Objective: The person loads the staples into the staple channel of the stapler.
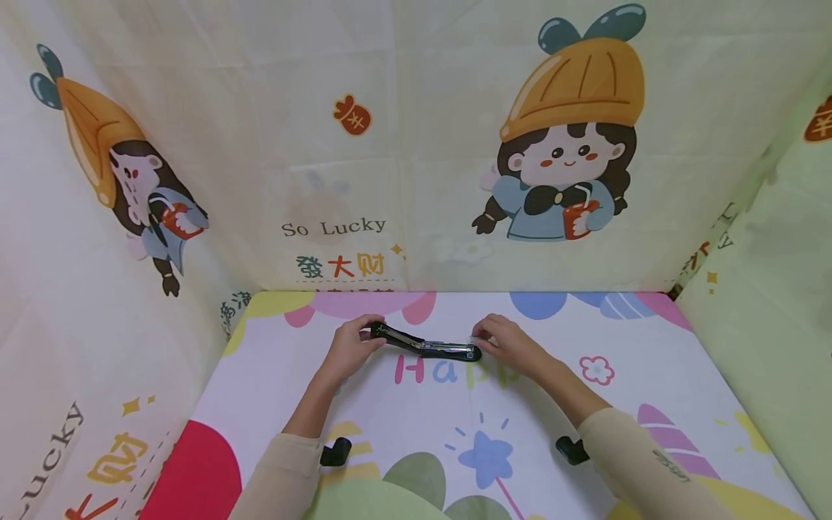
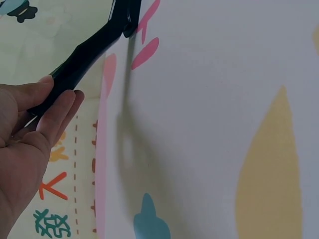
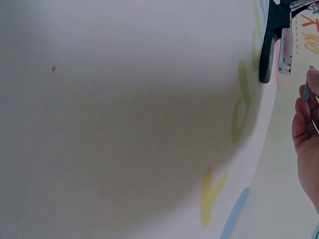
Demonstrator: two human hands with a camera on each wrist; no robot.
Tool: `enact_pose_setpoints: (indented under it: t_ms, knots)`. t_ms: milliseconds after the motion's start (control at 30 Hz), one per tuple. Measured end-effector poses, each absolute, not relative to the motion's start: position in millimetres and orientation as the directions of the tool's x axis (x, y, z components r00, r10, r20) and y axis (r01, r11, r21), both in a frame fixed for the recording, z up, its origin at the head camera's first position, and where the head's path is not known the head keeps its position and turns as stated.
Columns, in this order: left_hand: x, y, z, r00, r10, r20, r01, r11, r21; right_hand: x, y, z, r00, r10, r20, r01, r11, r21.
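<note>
At the far left, a cream cloth wall (image 1: 39,303) is showing a printed figure (image 1: 152,177) in an orange hat. A large red shape (image 1: 198,469) is filling the near left part of the patterned tabletop (image 1: 273,368). A beige sleeve (image 1: 282,477) is covering the person's left forearm, and a small black object (image 1: 336,452) is sticking out beside it. Beyond it, the left hand (image 1: 351,348) is pinching the left end of a black stapler (image 1: 445,351); its grip is pressing thumb against fingers, leaving only the stapler's thickness between. The stapler is stretching over the far middle of the tabletop, near the printed letters (image 1: 409,370), its opened halves bending shallowly at the hinge and a silver channel showing along the right half. Just beside its right end, a small grey strip (image 3: 306,93) is sitting between the thumb and fingers of the right hand (image 1: 510,343), whose grip is pinching nearly closed; the right wrist view is showing the strip apart from the stapler. Farther right, a lettered sleeve (image 1: 637,455) is reaching in past a second black object (image 1: 573,451).
</note>
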State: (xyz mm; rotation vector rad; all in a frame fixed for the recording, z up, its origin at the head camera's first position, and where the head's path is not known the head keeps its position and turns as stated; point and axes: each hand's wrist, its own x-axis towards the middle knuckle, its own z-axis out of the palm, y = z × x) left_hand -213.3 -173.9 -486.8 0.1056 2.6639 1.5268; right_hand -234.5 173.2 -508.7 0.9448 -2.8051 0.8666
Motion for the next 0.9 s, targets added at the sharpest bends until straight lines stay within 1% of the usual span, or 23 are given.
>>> enact_pose_setpoints:
  t_ms: [67, 267, 467, 700, 800, 900]
  knots:
    - [-213, -174, -487, -0.995, 0.094, -0.023, 0.027, 0.507, 0.862, -234, 170, -509, -0.81, -0.547, 0.21, -0.571, 0.657, -0.492]
    - [-213, -174, -488, -0.995, 0.096, -0.021, 0.032, 0.513, 0.858, -237, 160, -512, -0.769, -0.6, 0.218, -0.625, 0.636, -0.453]
    - [-214, -175, -488, -0.995, 0.098, -0.02, 0.034, 0.523, 0.851, -238, 151, -507, -0.774, -0.61, 0.168, -0.615, 0.663, -0.427]
    - [-214, -175, -487, -0.995, 0.102, -0.014, 0.043, 0.526, 0.849, -240, 141, -503, -0.768, -0.624, 0.141, -0.62, 0.67, -0.408]
    - [-215, -175, -487, -0.994, 0.106, -0.011, 0.047, 0.526, 0.849, -240, 138, -504, -0.763, -0.63, 0.144, -0.628, 0.67, -0.397]
    - [-215, -175, -487, -0.994, 0.108, -0.011, 0.048, 0.528, 0.848, -241, 136, -506, -0.739, -0.649, 0.178, -0.662, 0.652, -0.371]
